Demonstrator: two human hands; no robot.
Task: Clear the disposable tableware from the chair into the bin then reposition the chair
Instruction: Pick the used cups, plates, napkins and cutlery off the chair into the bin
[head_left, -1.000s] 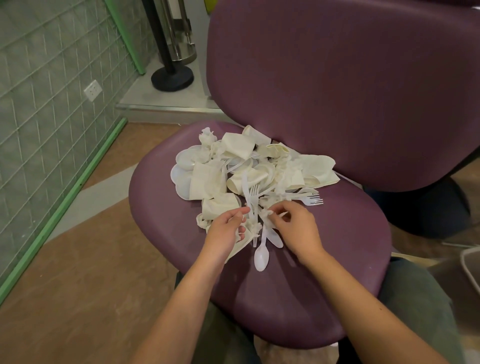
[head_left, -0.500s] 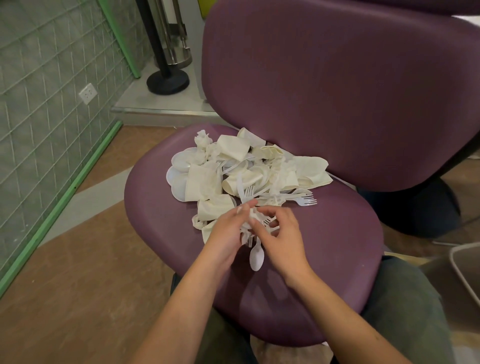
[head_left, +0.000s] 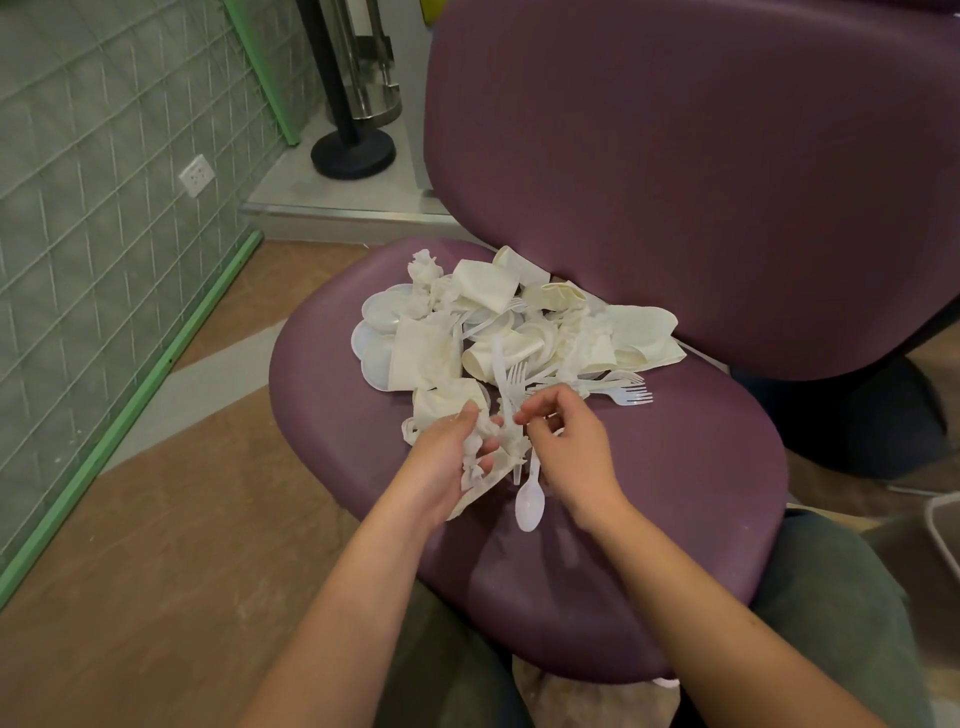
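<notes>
A purple padded chair (head_left: 675, 467) fills the middle of the view, its backrest rising at the top right. On the seat lies a white pile of disposable tableware (head_left: 498, 338): crushed paper cups, small plates, napkins, plastic forks. My left hand (head_left: 447, 457) grips a bunch of crumpled napkins and plastic cutlery at the pile's near edge. My right hand (head_left: 566, 447) is beside it, fingers curled and pinching cutlery handles in the same bunch. A white plastic spoon (head_left: 529, 501) hangs down from the bunch over the seat.
A green-trimmed tiled wall (head_left: 104, 234) with a socket runs along the left. A black post base (head_left: 353, 153) stands on a raised step behind the chair. A white rim, possibly the bin (head_left: 943, 525), shows at the right edge. Brown floor lies to the left.
Both hands have come together at the pile's near edge and gathered napkins and cutlery into one bunch. The bunch is now lifted slightly, with the spoon dangling.
</notes>
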